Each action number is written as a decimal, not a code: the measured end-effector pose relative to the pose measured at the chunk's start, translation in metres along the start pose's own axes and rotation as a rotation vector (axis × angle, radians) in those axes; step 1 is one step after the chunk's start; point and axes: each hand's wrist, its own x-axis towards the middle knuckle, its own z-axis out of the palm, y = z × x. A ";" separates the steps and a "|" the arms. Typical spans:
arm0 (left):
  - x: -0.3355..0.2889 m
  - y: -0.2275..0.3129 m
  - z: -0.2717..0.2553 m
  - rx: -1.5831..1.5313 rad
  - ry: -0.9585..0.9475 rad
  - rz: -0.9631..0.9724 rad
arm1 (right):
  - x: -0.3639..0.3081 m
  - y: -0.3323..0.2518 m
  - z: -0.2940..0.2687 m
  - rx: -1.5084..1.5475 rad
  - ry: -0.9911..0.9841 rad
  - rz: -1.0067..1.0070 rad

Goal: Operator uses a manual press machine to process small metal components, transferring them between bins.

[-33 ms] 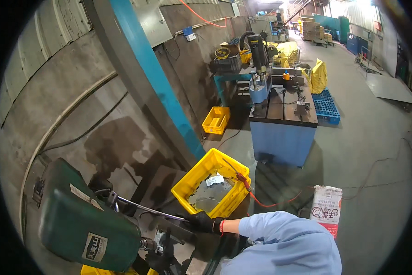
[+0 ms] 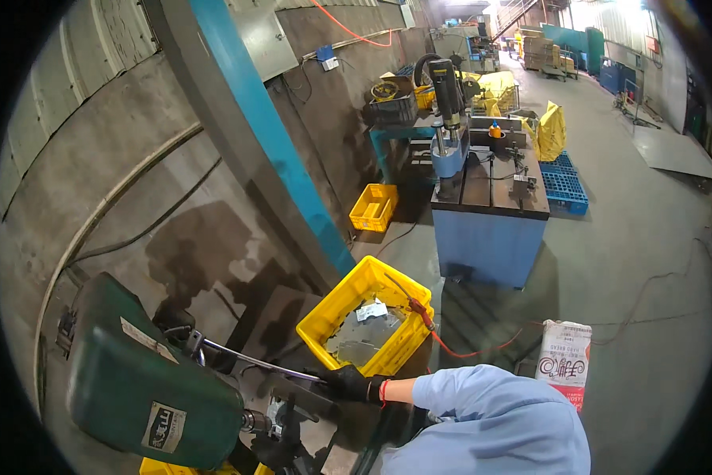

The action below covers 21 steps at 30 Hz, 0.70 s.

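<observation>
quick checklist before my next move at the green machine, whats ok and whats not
1. Right hand on the lever: ok, its fingers are around the lever's end.
2. Left hand well clear of the chuck: not ok, I'd say; it looks close by.
3. Metal piece firmly secured: cannot tell, it is small and partly hidden.
4. Chuck stopped: cannot tell from the picture.
5. Red air gun away from the chuck: ok, it lies at the far side of the yellow bin.
6. Red hose clear of the lever: ok, it runs off to the right of the bin.
</observation>
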 end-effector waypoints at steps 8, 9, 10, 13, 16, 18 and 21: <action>-0.003 0.002 0.000 -0.002 0.018 0.017 | 0.005 -0.010 -0.007 0.032 0.000 0.048; -0.005 0.002 -0.001 -0.004 0.021 0.020 | 0.006 -0.010 -0.007 0.035 -0.014 0.054; -0.005 0.002 -0.001 -0.003 0.027 0.019 | 0.007 -0.009 -0.009 0.018 -0.036 0.067; -0.009 0.001 -0.003 -0.004 0.038 0.026 | 0.009 -0.009 -0.012 0.237 -0.180 0.327; -0.017 -0.004 -0.004 -0.001 0.044 0.031 | 0.002 -0.011 -0.015 0.212 -0.086 0.363; -0.023 -0.012 -0.003 0.005 0.057 0.039 | -0.004 -0.014 -0.015 0.275 -0.041 0.268; -0.040 -0.028 0.003 0.019 0.054 0.053 | -0.002 -0.017 -0.018 0.580 -0.066 0.496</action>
